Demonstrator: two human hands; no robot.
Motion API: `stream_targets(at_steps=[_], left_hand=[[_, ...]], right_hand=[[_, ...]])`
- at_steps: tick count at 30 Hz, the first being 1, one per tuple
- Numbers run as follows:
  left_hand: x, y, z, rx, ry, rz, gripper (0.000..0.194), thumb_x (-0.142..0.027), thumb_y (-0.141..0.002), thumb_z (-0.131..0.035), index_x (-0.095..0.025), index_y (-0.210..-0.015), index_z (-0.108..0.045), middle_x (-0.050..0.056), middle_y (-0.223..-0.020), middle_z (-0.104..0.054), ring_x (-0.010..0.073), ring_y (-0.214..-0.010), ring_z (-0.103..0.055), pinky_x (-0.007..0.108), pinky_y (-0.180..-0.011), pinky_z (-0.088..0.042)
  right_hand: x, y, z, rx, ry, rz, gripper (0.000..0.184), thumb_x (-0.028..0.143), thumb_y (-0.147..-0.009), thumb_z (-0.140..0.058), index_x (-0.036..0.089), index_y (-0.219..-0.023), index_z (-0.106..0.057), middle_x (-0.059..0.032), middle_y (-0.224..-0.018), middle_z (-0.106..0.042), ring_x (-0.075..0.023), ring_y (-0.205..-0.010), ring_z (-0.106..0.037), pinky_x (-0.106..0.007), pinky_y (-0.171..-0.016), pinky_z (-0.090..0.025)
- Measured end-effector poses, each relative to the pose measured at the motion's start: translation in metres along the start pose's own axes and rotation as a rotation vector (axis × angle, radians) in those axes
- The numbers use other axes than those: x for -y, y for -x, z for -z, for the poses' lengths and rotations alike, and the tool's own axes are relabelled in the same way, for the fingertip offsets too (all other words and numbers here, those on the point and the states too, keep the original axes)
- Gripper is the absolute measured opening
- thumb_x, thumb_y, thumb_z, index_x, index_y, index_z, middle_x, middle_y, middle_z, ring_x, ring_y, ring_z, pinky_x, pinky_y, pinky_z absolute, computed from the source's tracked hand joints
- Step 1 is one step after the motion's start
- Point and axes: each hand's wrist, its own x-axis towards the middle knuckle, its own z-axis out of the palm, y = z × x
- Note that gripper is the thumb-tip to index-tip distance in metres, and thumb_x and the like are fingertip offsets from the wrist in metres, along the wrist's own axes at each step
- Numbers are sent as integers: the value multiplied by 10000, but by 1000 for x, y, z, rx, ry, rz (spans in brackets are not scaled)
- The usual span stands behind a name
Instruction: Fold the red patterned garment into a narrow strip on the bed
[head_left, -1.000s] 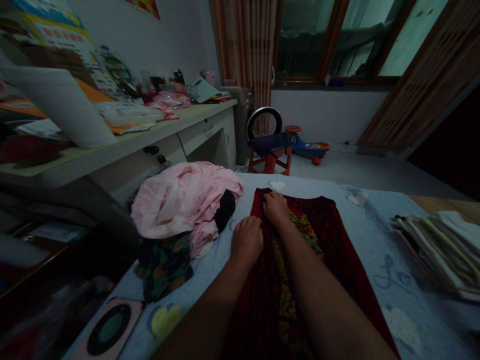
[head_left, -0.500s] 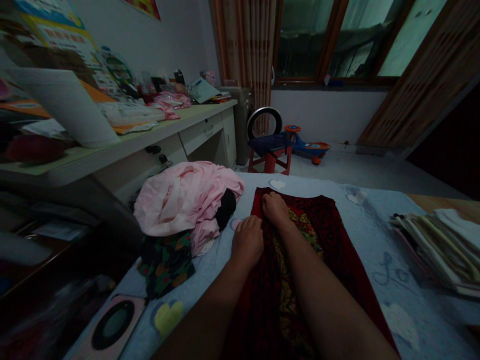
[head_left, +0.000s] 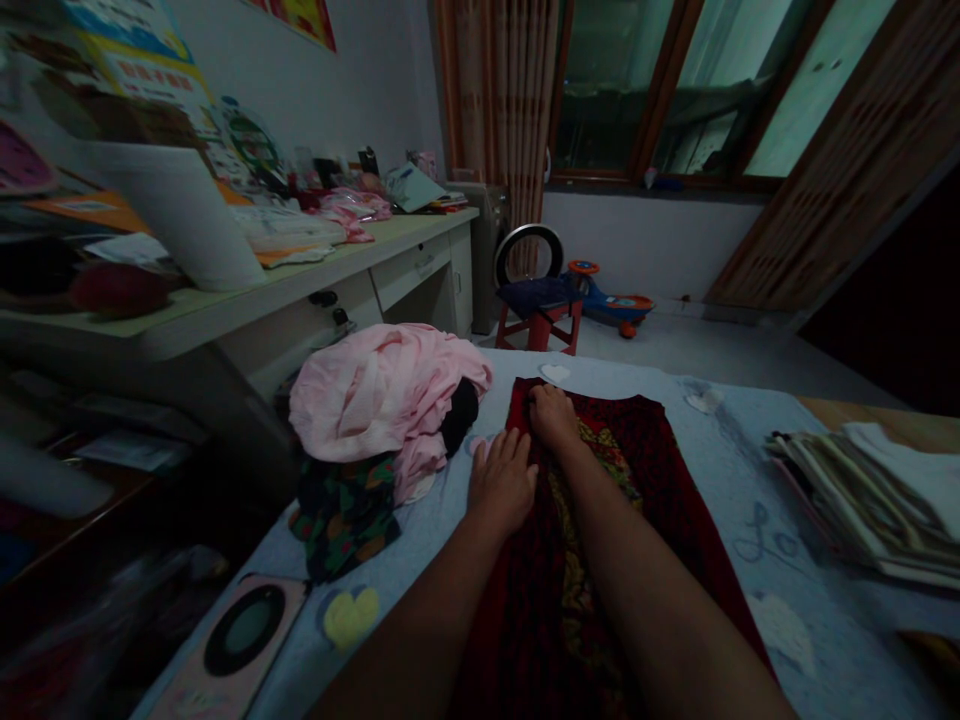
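Observation:
A dark red garment with a yellow patterned centre [head_left: 615,470] lies flat on a pale blue bedsheet [head_left: 720,440]. My right hand [head_left: 553,418] rests at its upper edge, fingers curled down into the cloth. Lower and to the left, my left hand [head_left: 501,483] lies with fingers spread on the garment's left edge, holding nothing. Just left of it stands a heap of pink cloth [head_left: 382,395], with a black piece [head_left: 459,415] against it and a dark floral cloth [head_left: 345,520] below.
A stack of folded clothes [head_left: 877,510] sits at the bed's right side. A pink pad with a black ring [head_left: 244,630] lies near the lower left. Beyond the bed stand a cluttered white desk [head_left: 405,270], a red stool [head_left: 540,305] and a blue ride-on toy [head_left: 615,305].
My left hand has shifted slightly right and its fingers have spread over the garment's edge. My right hand stays at the upper edge. The whole view has tilted slightly.

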Motion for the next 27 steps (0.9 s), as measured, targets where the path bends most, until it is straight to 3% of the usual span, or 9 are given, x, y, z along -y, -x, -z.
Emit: stream_targets(at_steps=[3,12,16,22,27], left_hand=[[-1,1,0,2,-3,28,498,-379,-967,-385,-226,-1440,-420,87,-1544,-385,272,-1443,-292,594,-1173,-167],[-1,2,0,1,-39,74,550,-448,-957,-395,-199,-1446,-428,162,-1553,-346,314,-1454,-264,573,-1175,-138],[0,2,-4,-20,-36,79,560,-456,-953,-400,-206,-1453,-417,158,-1554,-343,315,-1461,-246,570,-1177,-128],[-1,2,-2,-5,-29,92,588,-448,-952,-398,-145,-1456,-402,190,-1549,-339,316,-1461,-245,563,-1179,-128],[-1,3,2,-26,-54,78,542,-407,-956,-403,-158,-1438,-421,172,-1536,-371,300,-1444,-291,548,-1173,-173]], right_hand=[[1,2,0,-8,20,2,276,212,-968,-363,189,-1141,-577,-113,-1191,-580,-239,-1111,-484,-343,-903,-380],[4,-1,4,55,62,-21,281,225,-976,-362,196,-1167,-566,-107,-1217,-570,-228,-1120,-490,-333,-901,-393],[-5,0,8,131,-6,27,285,259,-950,-453,189,-1201,-568,-104,-1231,-565,-227,-1157,-491,-337,-946,-390],[-21,29,6,158,-198,192,402,179,-908,-499,132,-1307,-496,-128,-1350,-533,-167,-1222,-507,-284,-1021,-374],[-21,49,-3,74,-143,204,409,222,-943,-463,122,-1340,-483,-150,-1476,-444,-204,-1386,-374,-369,-1134,-285]])
